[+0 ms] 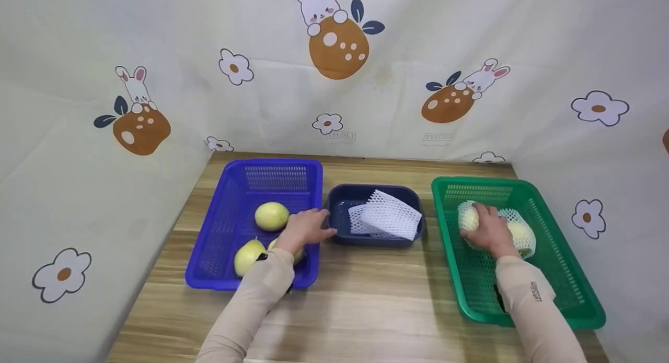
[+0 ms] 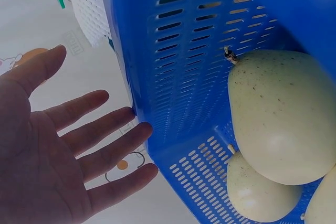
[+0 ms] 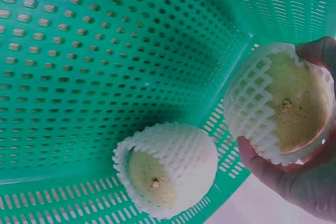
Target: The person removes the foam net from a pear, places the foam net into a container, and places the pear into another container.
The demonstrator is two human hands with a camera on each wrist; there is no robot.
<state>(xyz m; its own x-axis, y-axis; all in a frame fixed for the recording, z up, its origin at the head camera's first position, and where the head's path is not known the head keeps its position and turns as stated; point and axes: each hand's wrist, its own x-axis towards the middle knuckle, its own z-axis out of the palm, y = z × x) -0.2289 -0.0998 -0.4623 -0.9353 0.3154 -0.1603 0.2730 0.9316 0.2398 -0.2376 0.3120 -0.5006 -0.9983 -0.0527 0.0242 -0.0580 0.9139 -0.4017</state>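
Woodgrain table (image 1: 368,295) below, right hand (image 1: 491,229) grips netted fruit (image 3: 286,103).

You wear long, pale beige sleeves on both arms, matte and close-fitting along the forearm. Your left sleeve (image 1: 238,313) creases lightly toward its near end and looks bulkier just behind the wrist; a small black piece (image 1: 262,257) shows at the cuff's left edge. Your right sleeve (image 1: 543,321) is likewise fuller near the wrist, with small dark lettering (image 1: 536,292) printed lengthwise on its right side, apparently "LetsSlim", and a dark strip (image 1: 499,299) along its left edge. Your left hand (image 1: 306,228) and right hand (image 1: 490,230) are bare.
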